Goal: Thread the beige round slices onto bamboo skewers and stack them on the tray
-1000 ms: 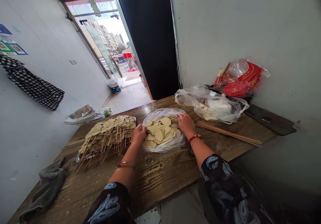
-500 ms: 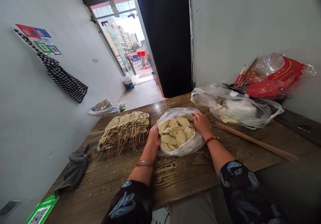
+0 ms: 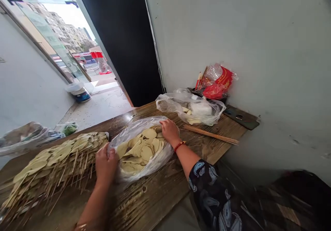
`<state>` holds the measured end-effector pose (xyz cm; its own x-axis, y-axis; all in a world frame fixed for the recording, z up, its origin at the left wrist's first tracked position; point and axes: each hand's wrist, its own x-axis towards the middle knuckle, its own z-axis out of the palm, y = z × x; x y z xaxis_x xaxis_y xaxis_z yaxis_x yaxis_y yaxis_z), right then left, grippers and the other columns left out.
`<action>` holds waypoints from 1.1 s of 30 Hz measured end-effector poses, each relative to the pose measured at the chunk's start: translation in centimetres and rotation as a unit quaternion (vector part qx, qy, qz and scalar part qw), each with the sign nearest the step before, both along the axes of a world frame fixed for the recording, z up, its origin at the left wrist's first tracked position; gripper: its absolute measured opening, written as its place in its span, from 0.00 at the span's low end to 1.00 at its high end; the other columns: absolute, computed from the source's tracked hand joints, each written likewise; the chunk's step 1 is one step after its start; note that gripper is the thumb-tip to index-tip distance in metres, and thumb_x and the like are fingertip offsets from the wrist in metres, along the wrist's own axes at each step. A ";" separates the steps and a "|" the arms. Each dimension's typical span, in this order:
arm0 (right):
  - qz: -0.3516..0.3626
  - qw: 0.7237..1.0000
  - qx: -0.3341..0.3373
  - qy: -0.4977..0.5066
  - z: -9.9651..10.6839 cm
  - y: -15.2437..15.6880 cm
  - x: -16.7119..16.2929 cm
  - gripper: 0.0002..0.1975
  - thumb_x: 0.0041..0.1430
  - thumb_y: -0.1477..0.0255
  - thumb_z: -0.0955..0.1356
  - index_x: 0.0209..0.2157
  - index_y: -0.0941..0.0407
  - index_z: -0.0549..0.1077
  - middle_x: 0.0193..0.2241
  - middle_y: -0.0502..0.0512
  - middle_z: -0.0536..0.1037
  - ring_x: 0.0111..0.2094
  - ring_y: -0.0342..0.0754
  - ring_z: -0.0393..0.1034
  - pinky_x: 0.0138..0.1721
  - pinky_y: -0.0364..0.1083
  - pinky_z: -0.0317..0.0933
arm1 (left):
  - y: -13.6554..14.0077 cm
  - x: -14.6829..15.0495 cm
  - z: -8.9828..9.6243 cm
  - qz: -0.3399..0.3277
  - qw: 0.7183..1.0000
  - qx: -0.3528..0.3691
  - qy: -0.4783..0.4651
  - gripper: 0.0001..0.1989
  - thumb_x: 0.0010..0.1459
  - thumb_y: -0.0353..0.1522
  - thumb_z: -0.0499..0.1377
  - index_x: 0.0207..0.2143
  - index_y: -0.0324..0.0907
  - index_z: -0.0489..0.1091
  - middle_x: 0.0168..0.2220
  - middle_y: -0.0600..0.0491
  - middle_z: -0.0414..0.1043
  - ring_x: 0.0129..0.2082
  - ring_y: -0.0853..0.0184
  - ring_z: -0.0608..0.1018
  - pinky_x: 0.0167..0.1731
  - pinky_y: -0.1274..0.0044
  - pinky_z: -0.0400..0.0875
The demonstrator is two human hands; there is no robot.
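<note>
An open clear plastic bag (image 3: 155, 165) sits on the table, filled with thin, pale yellow, round slices (image 3: 147, 152). At its left rim is my left hand (image 3: 105, 162), fingers curled in on the plastic. My right hand (image 3: 170, 131) is closed at the far right rim of the bag, with its fingertips pointing in over the slices. Left of the bag lies a broad pile of skewered slices (image 3: 69, 151), stacked in layers, their sticks pointing toward me. A bundle of bare bamboo skewers (image 3: 210, 133) rests to the right of my right hand.
Behind the skewers a second plastic bag (image 3: 201, 108) holds some pale pieces. Red packaging (image 3: 218, 86) stands against the wall, with a dark phone-like object (image 3: 240, 116) at the table's right end. Another bag (image 3: 28, 136) is at the far left. The wooden table (image 3: 144, 203) ends near my body.
The view has swung to the right, so the table's contents appear farther left. Both hands stay at the bag's rim. A thin stick seen by my right hand no longer shows.
</note>
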<state>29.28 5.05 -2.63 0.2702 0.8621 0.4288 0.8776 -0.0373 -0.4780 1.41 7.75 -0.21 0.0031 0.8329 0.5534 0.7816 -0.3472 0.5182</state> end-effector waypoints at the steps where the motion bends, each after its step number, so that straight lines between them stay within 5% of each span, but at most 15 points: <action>1: -0.003 1.000 0.002 0.004 0.0 0.0 0.0 0.16 0.64 0.73 0.59 0.50 0.53 0.72 0.45 0.55 0.75 0.47 0.48 0.66 0.50 0.45 0.55 | -0.3 0.1 0.2 -0.014 0.999 0.016 0.027 0.23 0.56 0.40 0.47 0.46 0.33 0.67 0.49 0.38 0.68 0.53 0.52 0.68 0.52 0.62 0.62; 7: -0.025 0.999 0.016 0.027 0.1 -0.1 -0.5 0.16 0.64 0.73 0.59 0.50 0.53 0.72 0.44 0.55 0.75 0.45 0.49 0.65 0.48 0.47 0.56 | -3.6 2.4 0.5 -0.166 0.966 0.042 0.193 0.28 0.57 0.46 0.49 0.56 0.43 0.61 0.60 0.44 0.59 0.60 0.55 0.62 0.57 0.62 0.56; 13: -0.036 0.998 0.024 0.042 0.3 -0.1 -1.3 0.16 0.64 0.73 0.58 0.50 0.54 0.71 0.45 0.57 0.74 0.46 0.50 0.64 0.49 0.48 0.56 | -5.2 4.9 -1.5 -0.165 0.934 0.028 0.314 0.36 0.51 0.45 0.56 0.61 0.42 0.55 0.63 0.42 0.53 0.62 0.51 0.59 0.60 0.57 0.46; 24: -0.014 0.999 0.034 0.018 0.5 2.2 -1.0 0.16 0.63 0.73 0.60 0.49 0.55 0.72 0.43 0.58 0.74 0.45 0.50 0.65 0.48 0.48 0.57 | -2.3 5.3 -1.7 -0.117 0.952 0.029 0.281 0.36 0.51 0.48 0.57 0.59 0.43 0.59 0.62 0.41 0.57 0.59 0.50 0.63 0.59 0.57 0.50; 33: 0.071 0.992 0.102 0.004 1.7 -0.1 -1.2 0.17 0.64 0.75 0.58 0.50 0.57 0.72 0.45 0.61 0.73 0.47 0.53 0.64 0.51 0.51 0.54 | -3.6 3.9 -2.1 -0.217 0.969 -0.022 0.117 0.33 0.53 0.44 0.59 0.58 0.41 0.60 0.60 0.41 0.59 0.61 0.55 0.62 0.59 0.61 0.55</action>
